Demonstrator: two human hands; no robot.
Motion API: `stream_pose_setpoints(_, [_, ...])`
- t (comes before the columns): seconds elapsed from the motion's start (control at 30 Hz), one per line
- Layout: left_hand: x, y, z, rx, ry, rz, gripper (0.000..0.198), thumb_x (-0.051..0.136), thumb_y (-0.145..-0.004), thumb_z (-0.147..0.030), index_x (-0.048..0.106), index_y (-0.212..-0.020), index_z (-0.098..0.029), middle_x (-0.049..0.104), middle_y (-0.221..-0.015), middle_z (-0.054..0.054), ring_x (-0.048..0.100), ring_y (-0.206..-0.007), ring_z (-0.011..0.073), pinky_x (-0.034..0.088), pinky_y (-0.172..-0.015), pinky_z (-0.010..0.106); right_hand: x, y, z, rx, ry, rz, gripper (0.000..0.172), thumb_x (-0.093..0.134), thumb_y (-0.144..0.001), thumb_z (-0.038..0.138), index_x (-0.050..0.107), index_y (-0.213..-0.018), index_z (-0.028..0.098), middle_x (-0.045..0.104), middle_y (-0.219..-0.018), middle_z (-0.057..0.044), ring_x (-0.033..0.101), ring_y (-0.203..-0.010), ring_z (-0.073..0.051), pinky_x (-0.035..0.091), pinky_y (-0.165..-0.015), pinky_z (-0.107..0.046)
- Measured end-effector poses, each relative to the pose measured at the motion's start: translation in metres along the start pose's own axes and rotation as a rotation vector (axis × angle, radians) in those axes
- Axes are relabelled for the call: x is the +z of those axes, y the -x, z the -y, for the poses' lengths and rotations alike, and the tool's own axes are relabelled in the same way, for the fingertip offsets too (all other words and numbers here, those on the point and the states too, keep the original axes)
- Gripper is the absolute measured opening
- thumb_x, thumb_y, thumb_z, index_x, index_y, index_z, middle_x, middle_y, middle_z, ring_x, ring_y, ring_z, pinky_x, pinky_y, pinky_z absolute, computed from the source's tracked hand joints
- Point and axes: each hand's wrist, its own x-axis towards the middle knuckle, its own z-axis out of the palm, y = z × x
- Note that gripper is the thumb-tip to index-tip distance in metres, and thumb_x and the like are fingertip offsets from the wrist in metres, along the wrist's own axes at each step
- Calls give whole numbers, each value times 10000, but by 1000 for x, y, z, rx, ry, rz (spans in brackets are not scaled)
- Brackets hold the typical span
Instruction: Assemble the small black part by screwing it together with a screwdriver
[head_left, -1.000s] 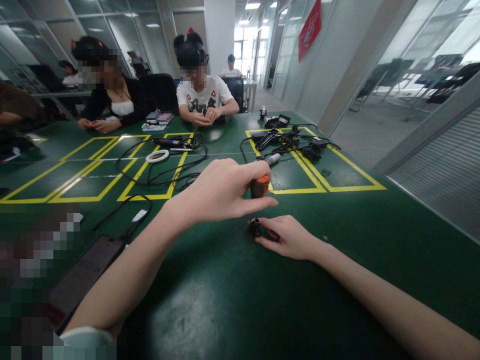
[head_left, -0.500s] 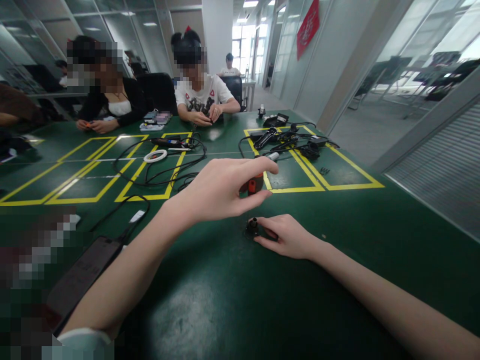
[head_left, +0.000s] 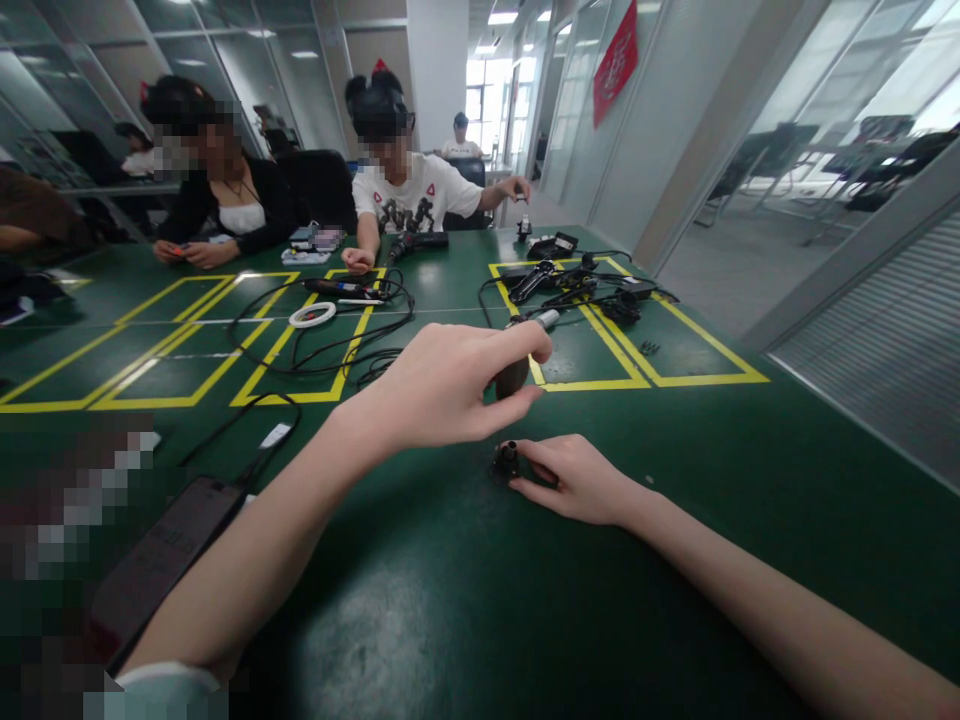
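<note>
My left hand (head_left: 465,385) is raised over the table, thumb and fingers curled around a dark rounded object (head_left: 512,378). Its kind is not clear, since my fingers cover much of it. Just below, my right hand (head_left: 574,475) rests on the table and pinches a small black part (head_left: 506,460) between thumb and fingers. A short upright tube shows on top of that part. Behind my left fingertips a grey cylindrical tip (head_left: 550,318) sticks out; what it belongs to is hidden.
Yellow tape (head_left: 600,381) marks rectangles on the green table (head_left: 600,620). Black cables and devices (head_left: 555,280) lie at the back right. A white ring (head_left: 312,315) and looped cable lie at the left, near a black adapter (head_left: 169,560). Two co-workers sit opposite, a power drill (head_left: 420,243) before one.
The object in my left hand showed orange and now shows a dark side. My hands stay nearly in place. The co-worker opposite has parted their hands, one reaching out sideways.
</note>
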Motion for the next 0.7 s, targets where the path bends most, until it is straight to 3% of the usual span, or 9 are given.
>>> stream_pose_setpoints(0.1, [0,0,0,-6,1,3,134,556,-932,-286,607,-1015,-195,674,-734,-26,615,-649,126,356,-593,228,0,0,0,6,3,4,195,575,-991,325,639,-1082,165,568,-620,27,521,-552,-141,290,-566,-255])
stream_pose_setpoints(0.33, [1,1,1,0,-10,-20,220,547,-882,-207,628,-1084,-178,722,-930,25,640,-748,140,404,-652,240,1,0,-1,-1,-2,-5,190,583,-981,305,642,-1084,157,556,-611,34,491,-528,-137,277,-555,-256])
stream_pose_setpoints(0.53, [0,0,0,0,25,25,173,587,-954,-327,628,-1053,-191,681,-785,-16,629,-708,134,369,-624,231,1,0,-1,2,-1,-16,198,588,-980,309,647,-1095,158,579,-618,24,519,-541,-148,280,-565,-261])
stream_pose_setpoints(0.7, [-3,0,-3,9,60,-9,167,570,-877,-195,630,-1031,-171,697,-946,35,635,-788,142,437,-692,238,1,0,0,6,6,0,218,589,-982,319,644,-1117,157,607,-640,11,537,-556,-154,283,-568,-263])
